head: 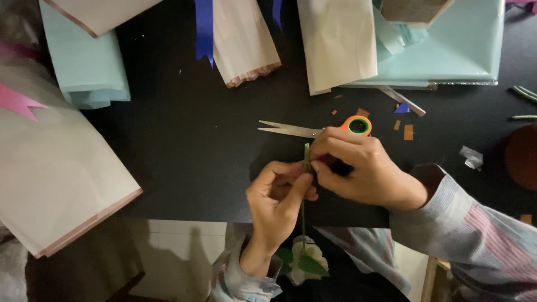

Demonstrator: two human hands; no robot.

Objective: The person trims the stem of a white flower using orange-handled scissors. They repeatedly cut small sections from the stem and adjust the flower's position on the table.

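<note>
Both hands are working together over the near edge of the black bench (184, 162). The left hand (277, 204) is pinching the top of a thin green flower stem (304, 215) between thumb and forefinger, its grip closed on the stem. The right hand (361, 170) is meeting it from the other side, its fingertips (320, 152) pressed together on a short strip of green tape or wrapping (307, 157) at the stem's upper end; what exactly that strip is remains hard to tell in the dim light. The stem is hanging straight down past the bench's near edge, ending in a white flower (305, 258) with green leaves below the wrists.

Just behind the right hand, a pair of scissors (313, 130) with orange handles is lying flat on the bench, blades closed and pointing toward the left edge. Small paper scraps (408, 132) are sitting near the handles. Along the far edge, folded sheets of cream paper (338, 42) and pale blue paper (84, 67) are lying, with a dark blue ribbon (204, 31) between them. A large cream sheet (56, 173) is overhanging the left near corner, a pink ribbon end (17, 102) resting on it.
</note>
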